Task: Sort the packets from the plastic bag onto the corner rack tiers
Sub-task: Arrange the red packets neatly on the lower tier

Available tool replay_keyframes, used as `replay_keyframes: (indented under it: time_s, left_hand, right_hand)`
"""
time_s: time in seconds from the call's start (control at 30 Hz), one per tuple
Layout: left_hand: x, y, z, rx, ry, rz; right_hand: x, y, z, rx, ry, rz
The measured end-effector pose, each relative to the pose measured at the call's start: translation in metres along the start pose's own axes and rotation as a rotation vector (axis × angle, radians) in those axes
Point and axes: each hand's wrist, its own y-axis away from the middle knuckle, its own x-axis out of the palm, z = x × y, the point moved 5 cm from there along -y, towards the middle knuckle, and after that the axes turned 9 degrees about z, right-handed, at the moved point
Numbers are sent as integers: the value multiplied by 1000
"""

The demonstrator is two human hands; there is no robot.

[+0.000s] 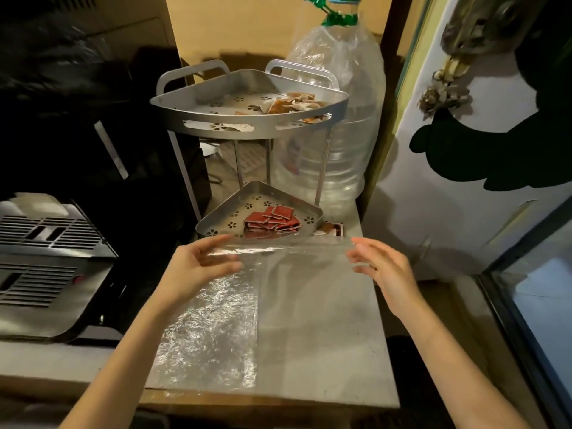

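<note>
A clear plastic bag [278, 305] lies flat on the grey table, stretched between both hands at its far edge. My left hand [198, 264] pinches its left corner. My right hand [380, 264] holds its right corner. The bag looks empty. Just beyond stands a metal corner rack: its top tier [247, 125] carries brown and white packets [291, 105], and its bottom tier [216, 221] carries several red packets [272, 219]. A few more packets [329, 230] lie on the table to the right of the bottom tier.
A large clear water bottle [337, 119] stands behind the rack on the right. A black and silver appliance [46, 258] sits to the left. On the right are a white door [464, 181] and a glass panel [538, 305]. The grey table [340, 351] ends near me.
</note>
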Motion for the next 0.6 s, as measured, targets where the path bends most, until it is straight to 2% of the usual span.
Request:
replay_keyframes:
  time_s: [0.07,0.2,0.27,0.33,0.4,0.5,0.6]
  left_hand:
    - [-5,1,-4,11,-202,-11]
    - [-25,4,-21,95,-525,-299]
    - [-33,4,-25,90,-586,-333]
    - [-39,4,-29,83,-606,-281]
    - [-43,6,-31,82,-536,-181]
    - [-44,13,-30,36,-421,51]
    - [-33,22,-23,-80,-410,328]
  right_hand:
    - [3,-5,5,-31,264,64]
    - [12,-13,20,-185,601,25]
    - [14,-19,33,-269,742,-5]
    - [17,-25,50,-325,789,7]
    - [24,-29,70,-347,718,58]
    - [39,-36,97,-329,575,122]
    - [60,-48,108,-339,586,158]
